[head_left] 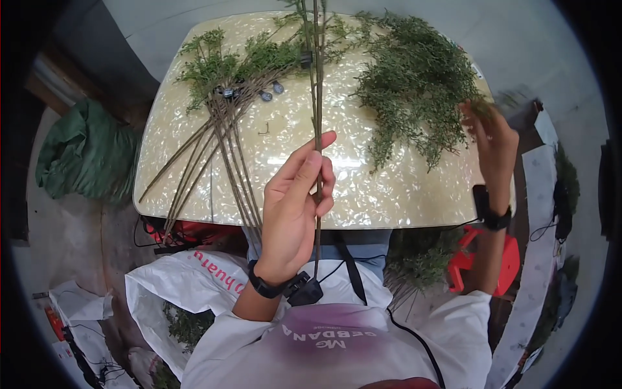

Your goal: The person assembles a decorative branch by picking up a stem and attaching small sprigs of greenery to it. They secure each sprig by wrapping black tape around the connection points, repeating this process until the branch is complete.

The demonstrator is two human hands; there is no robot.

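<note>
My left hand (295,204) is closed around a long, thin brown stem (317,97) that stands upright over the middle of the table. Its index finger points out past the stem. A dark block (306,59) shows beside the stem's upper part. At the right table edge, my right hand (497,146) has its fingers bent around a blurred green sprig (481,107). Close by lies a big heap of green sprigs (418,84). Leafy brown stems (227,139) lie crossed on the left, with small dark oval pieces (266,96) near them.
The glossy cream table (350,194) has rounded corners. A small hooked wire (264,129) lies on it. Left of the table stands a green sack (84,152). An open white sack (175,279) with greenery lies near my lap. A red plastic stool (508,262) stands below my right arm.
</note>
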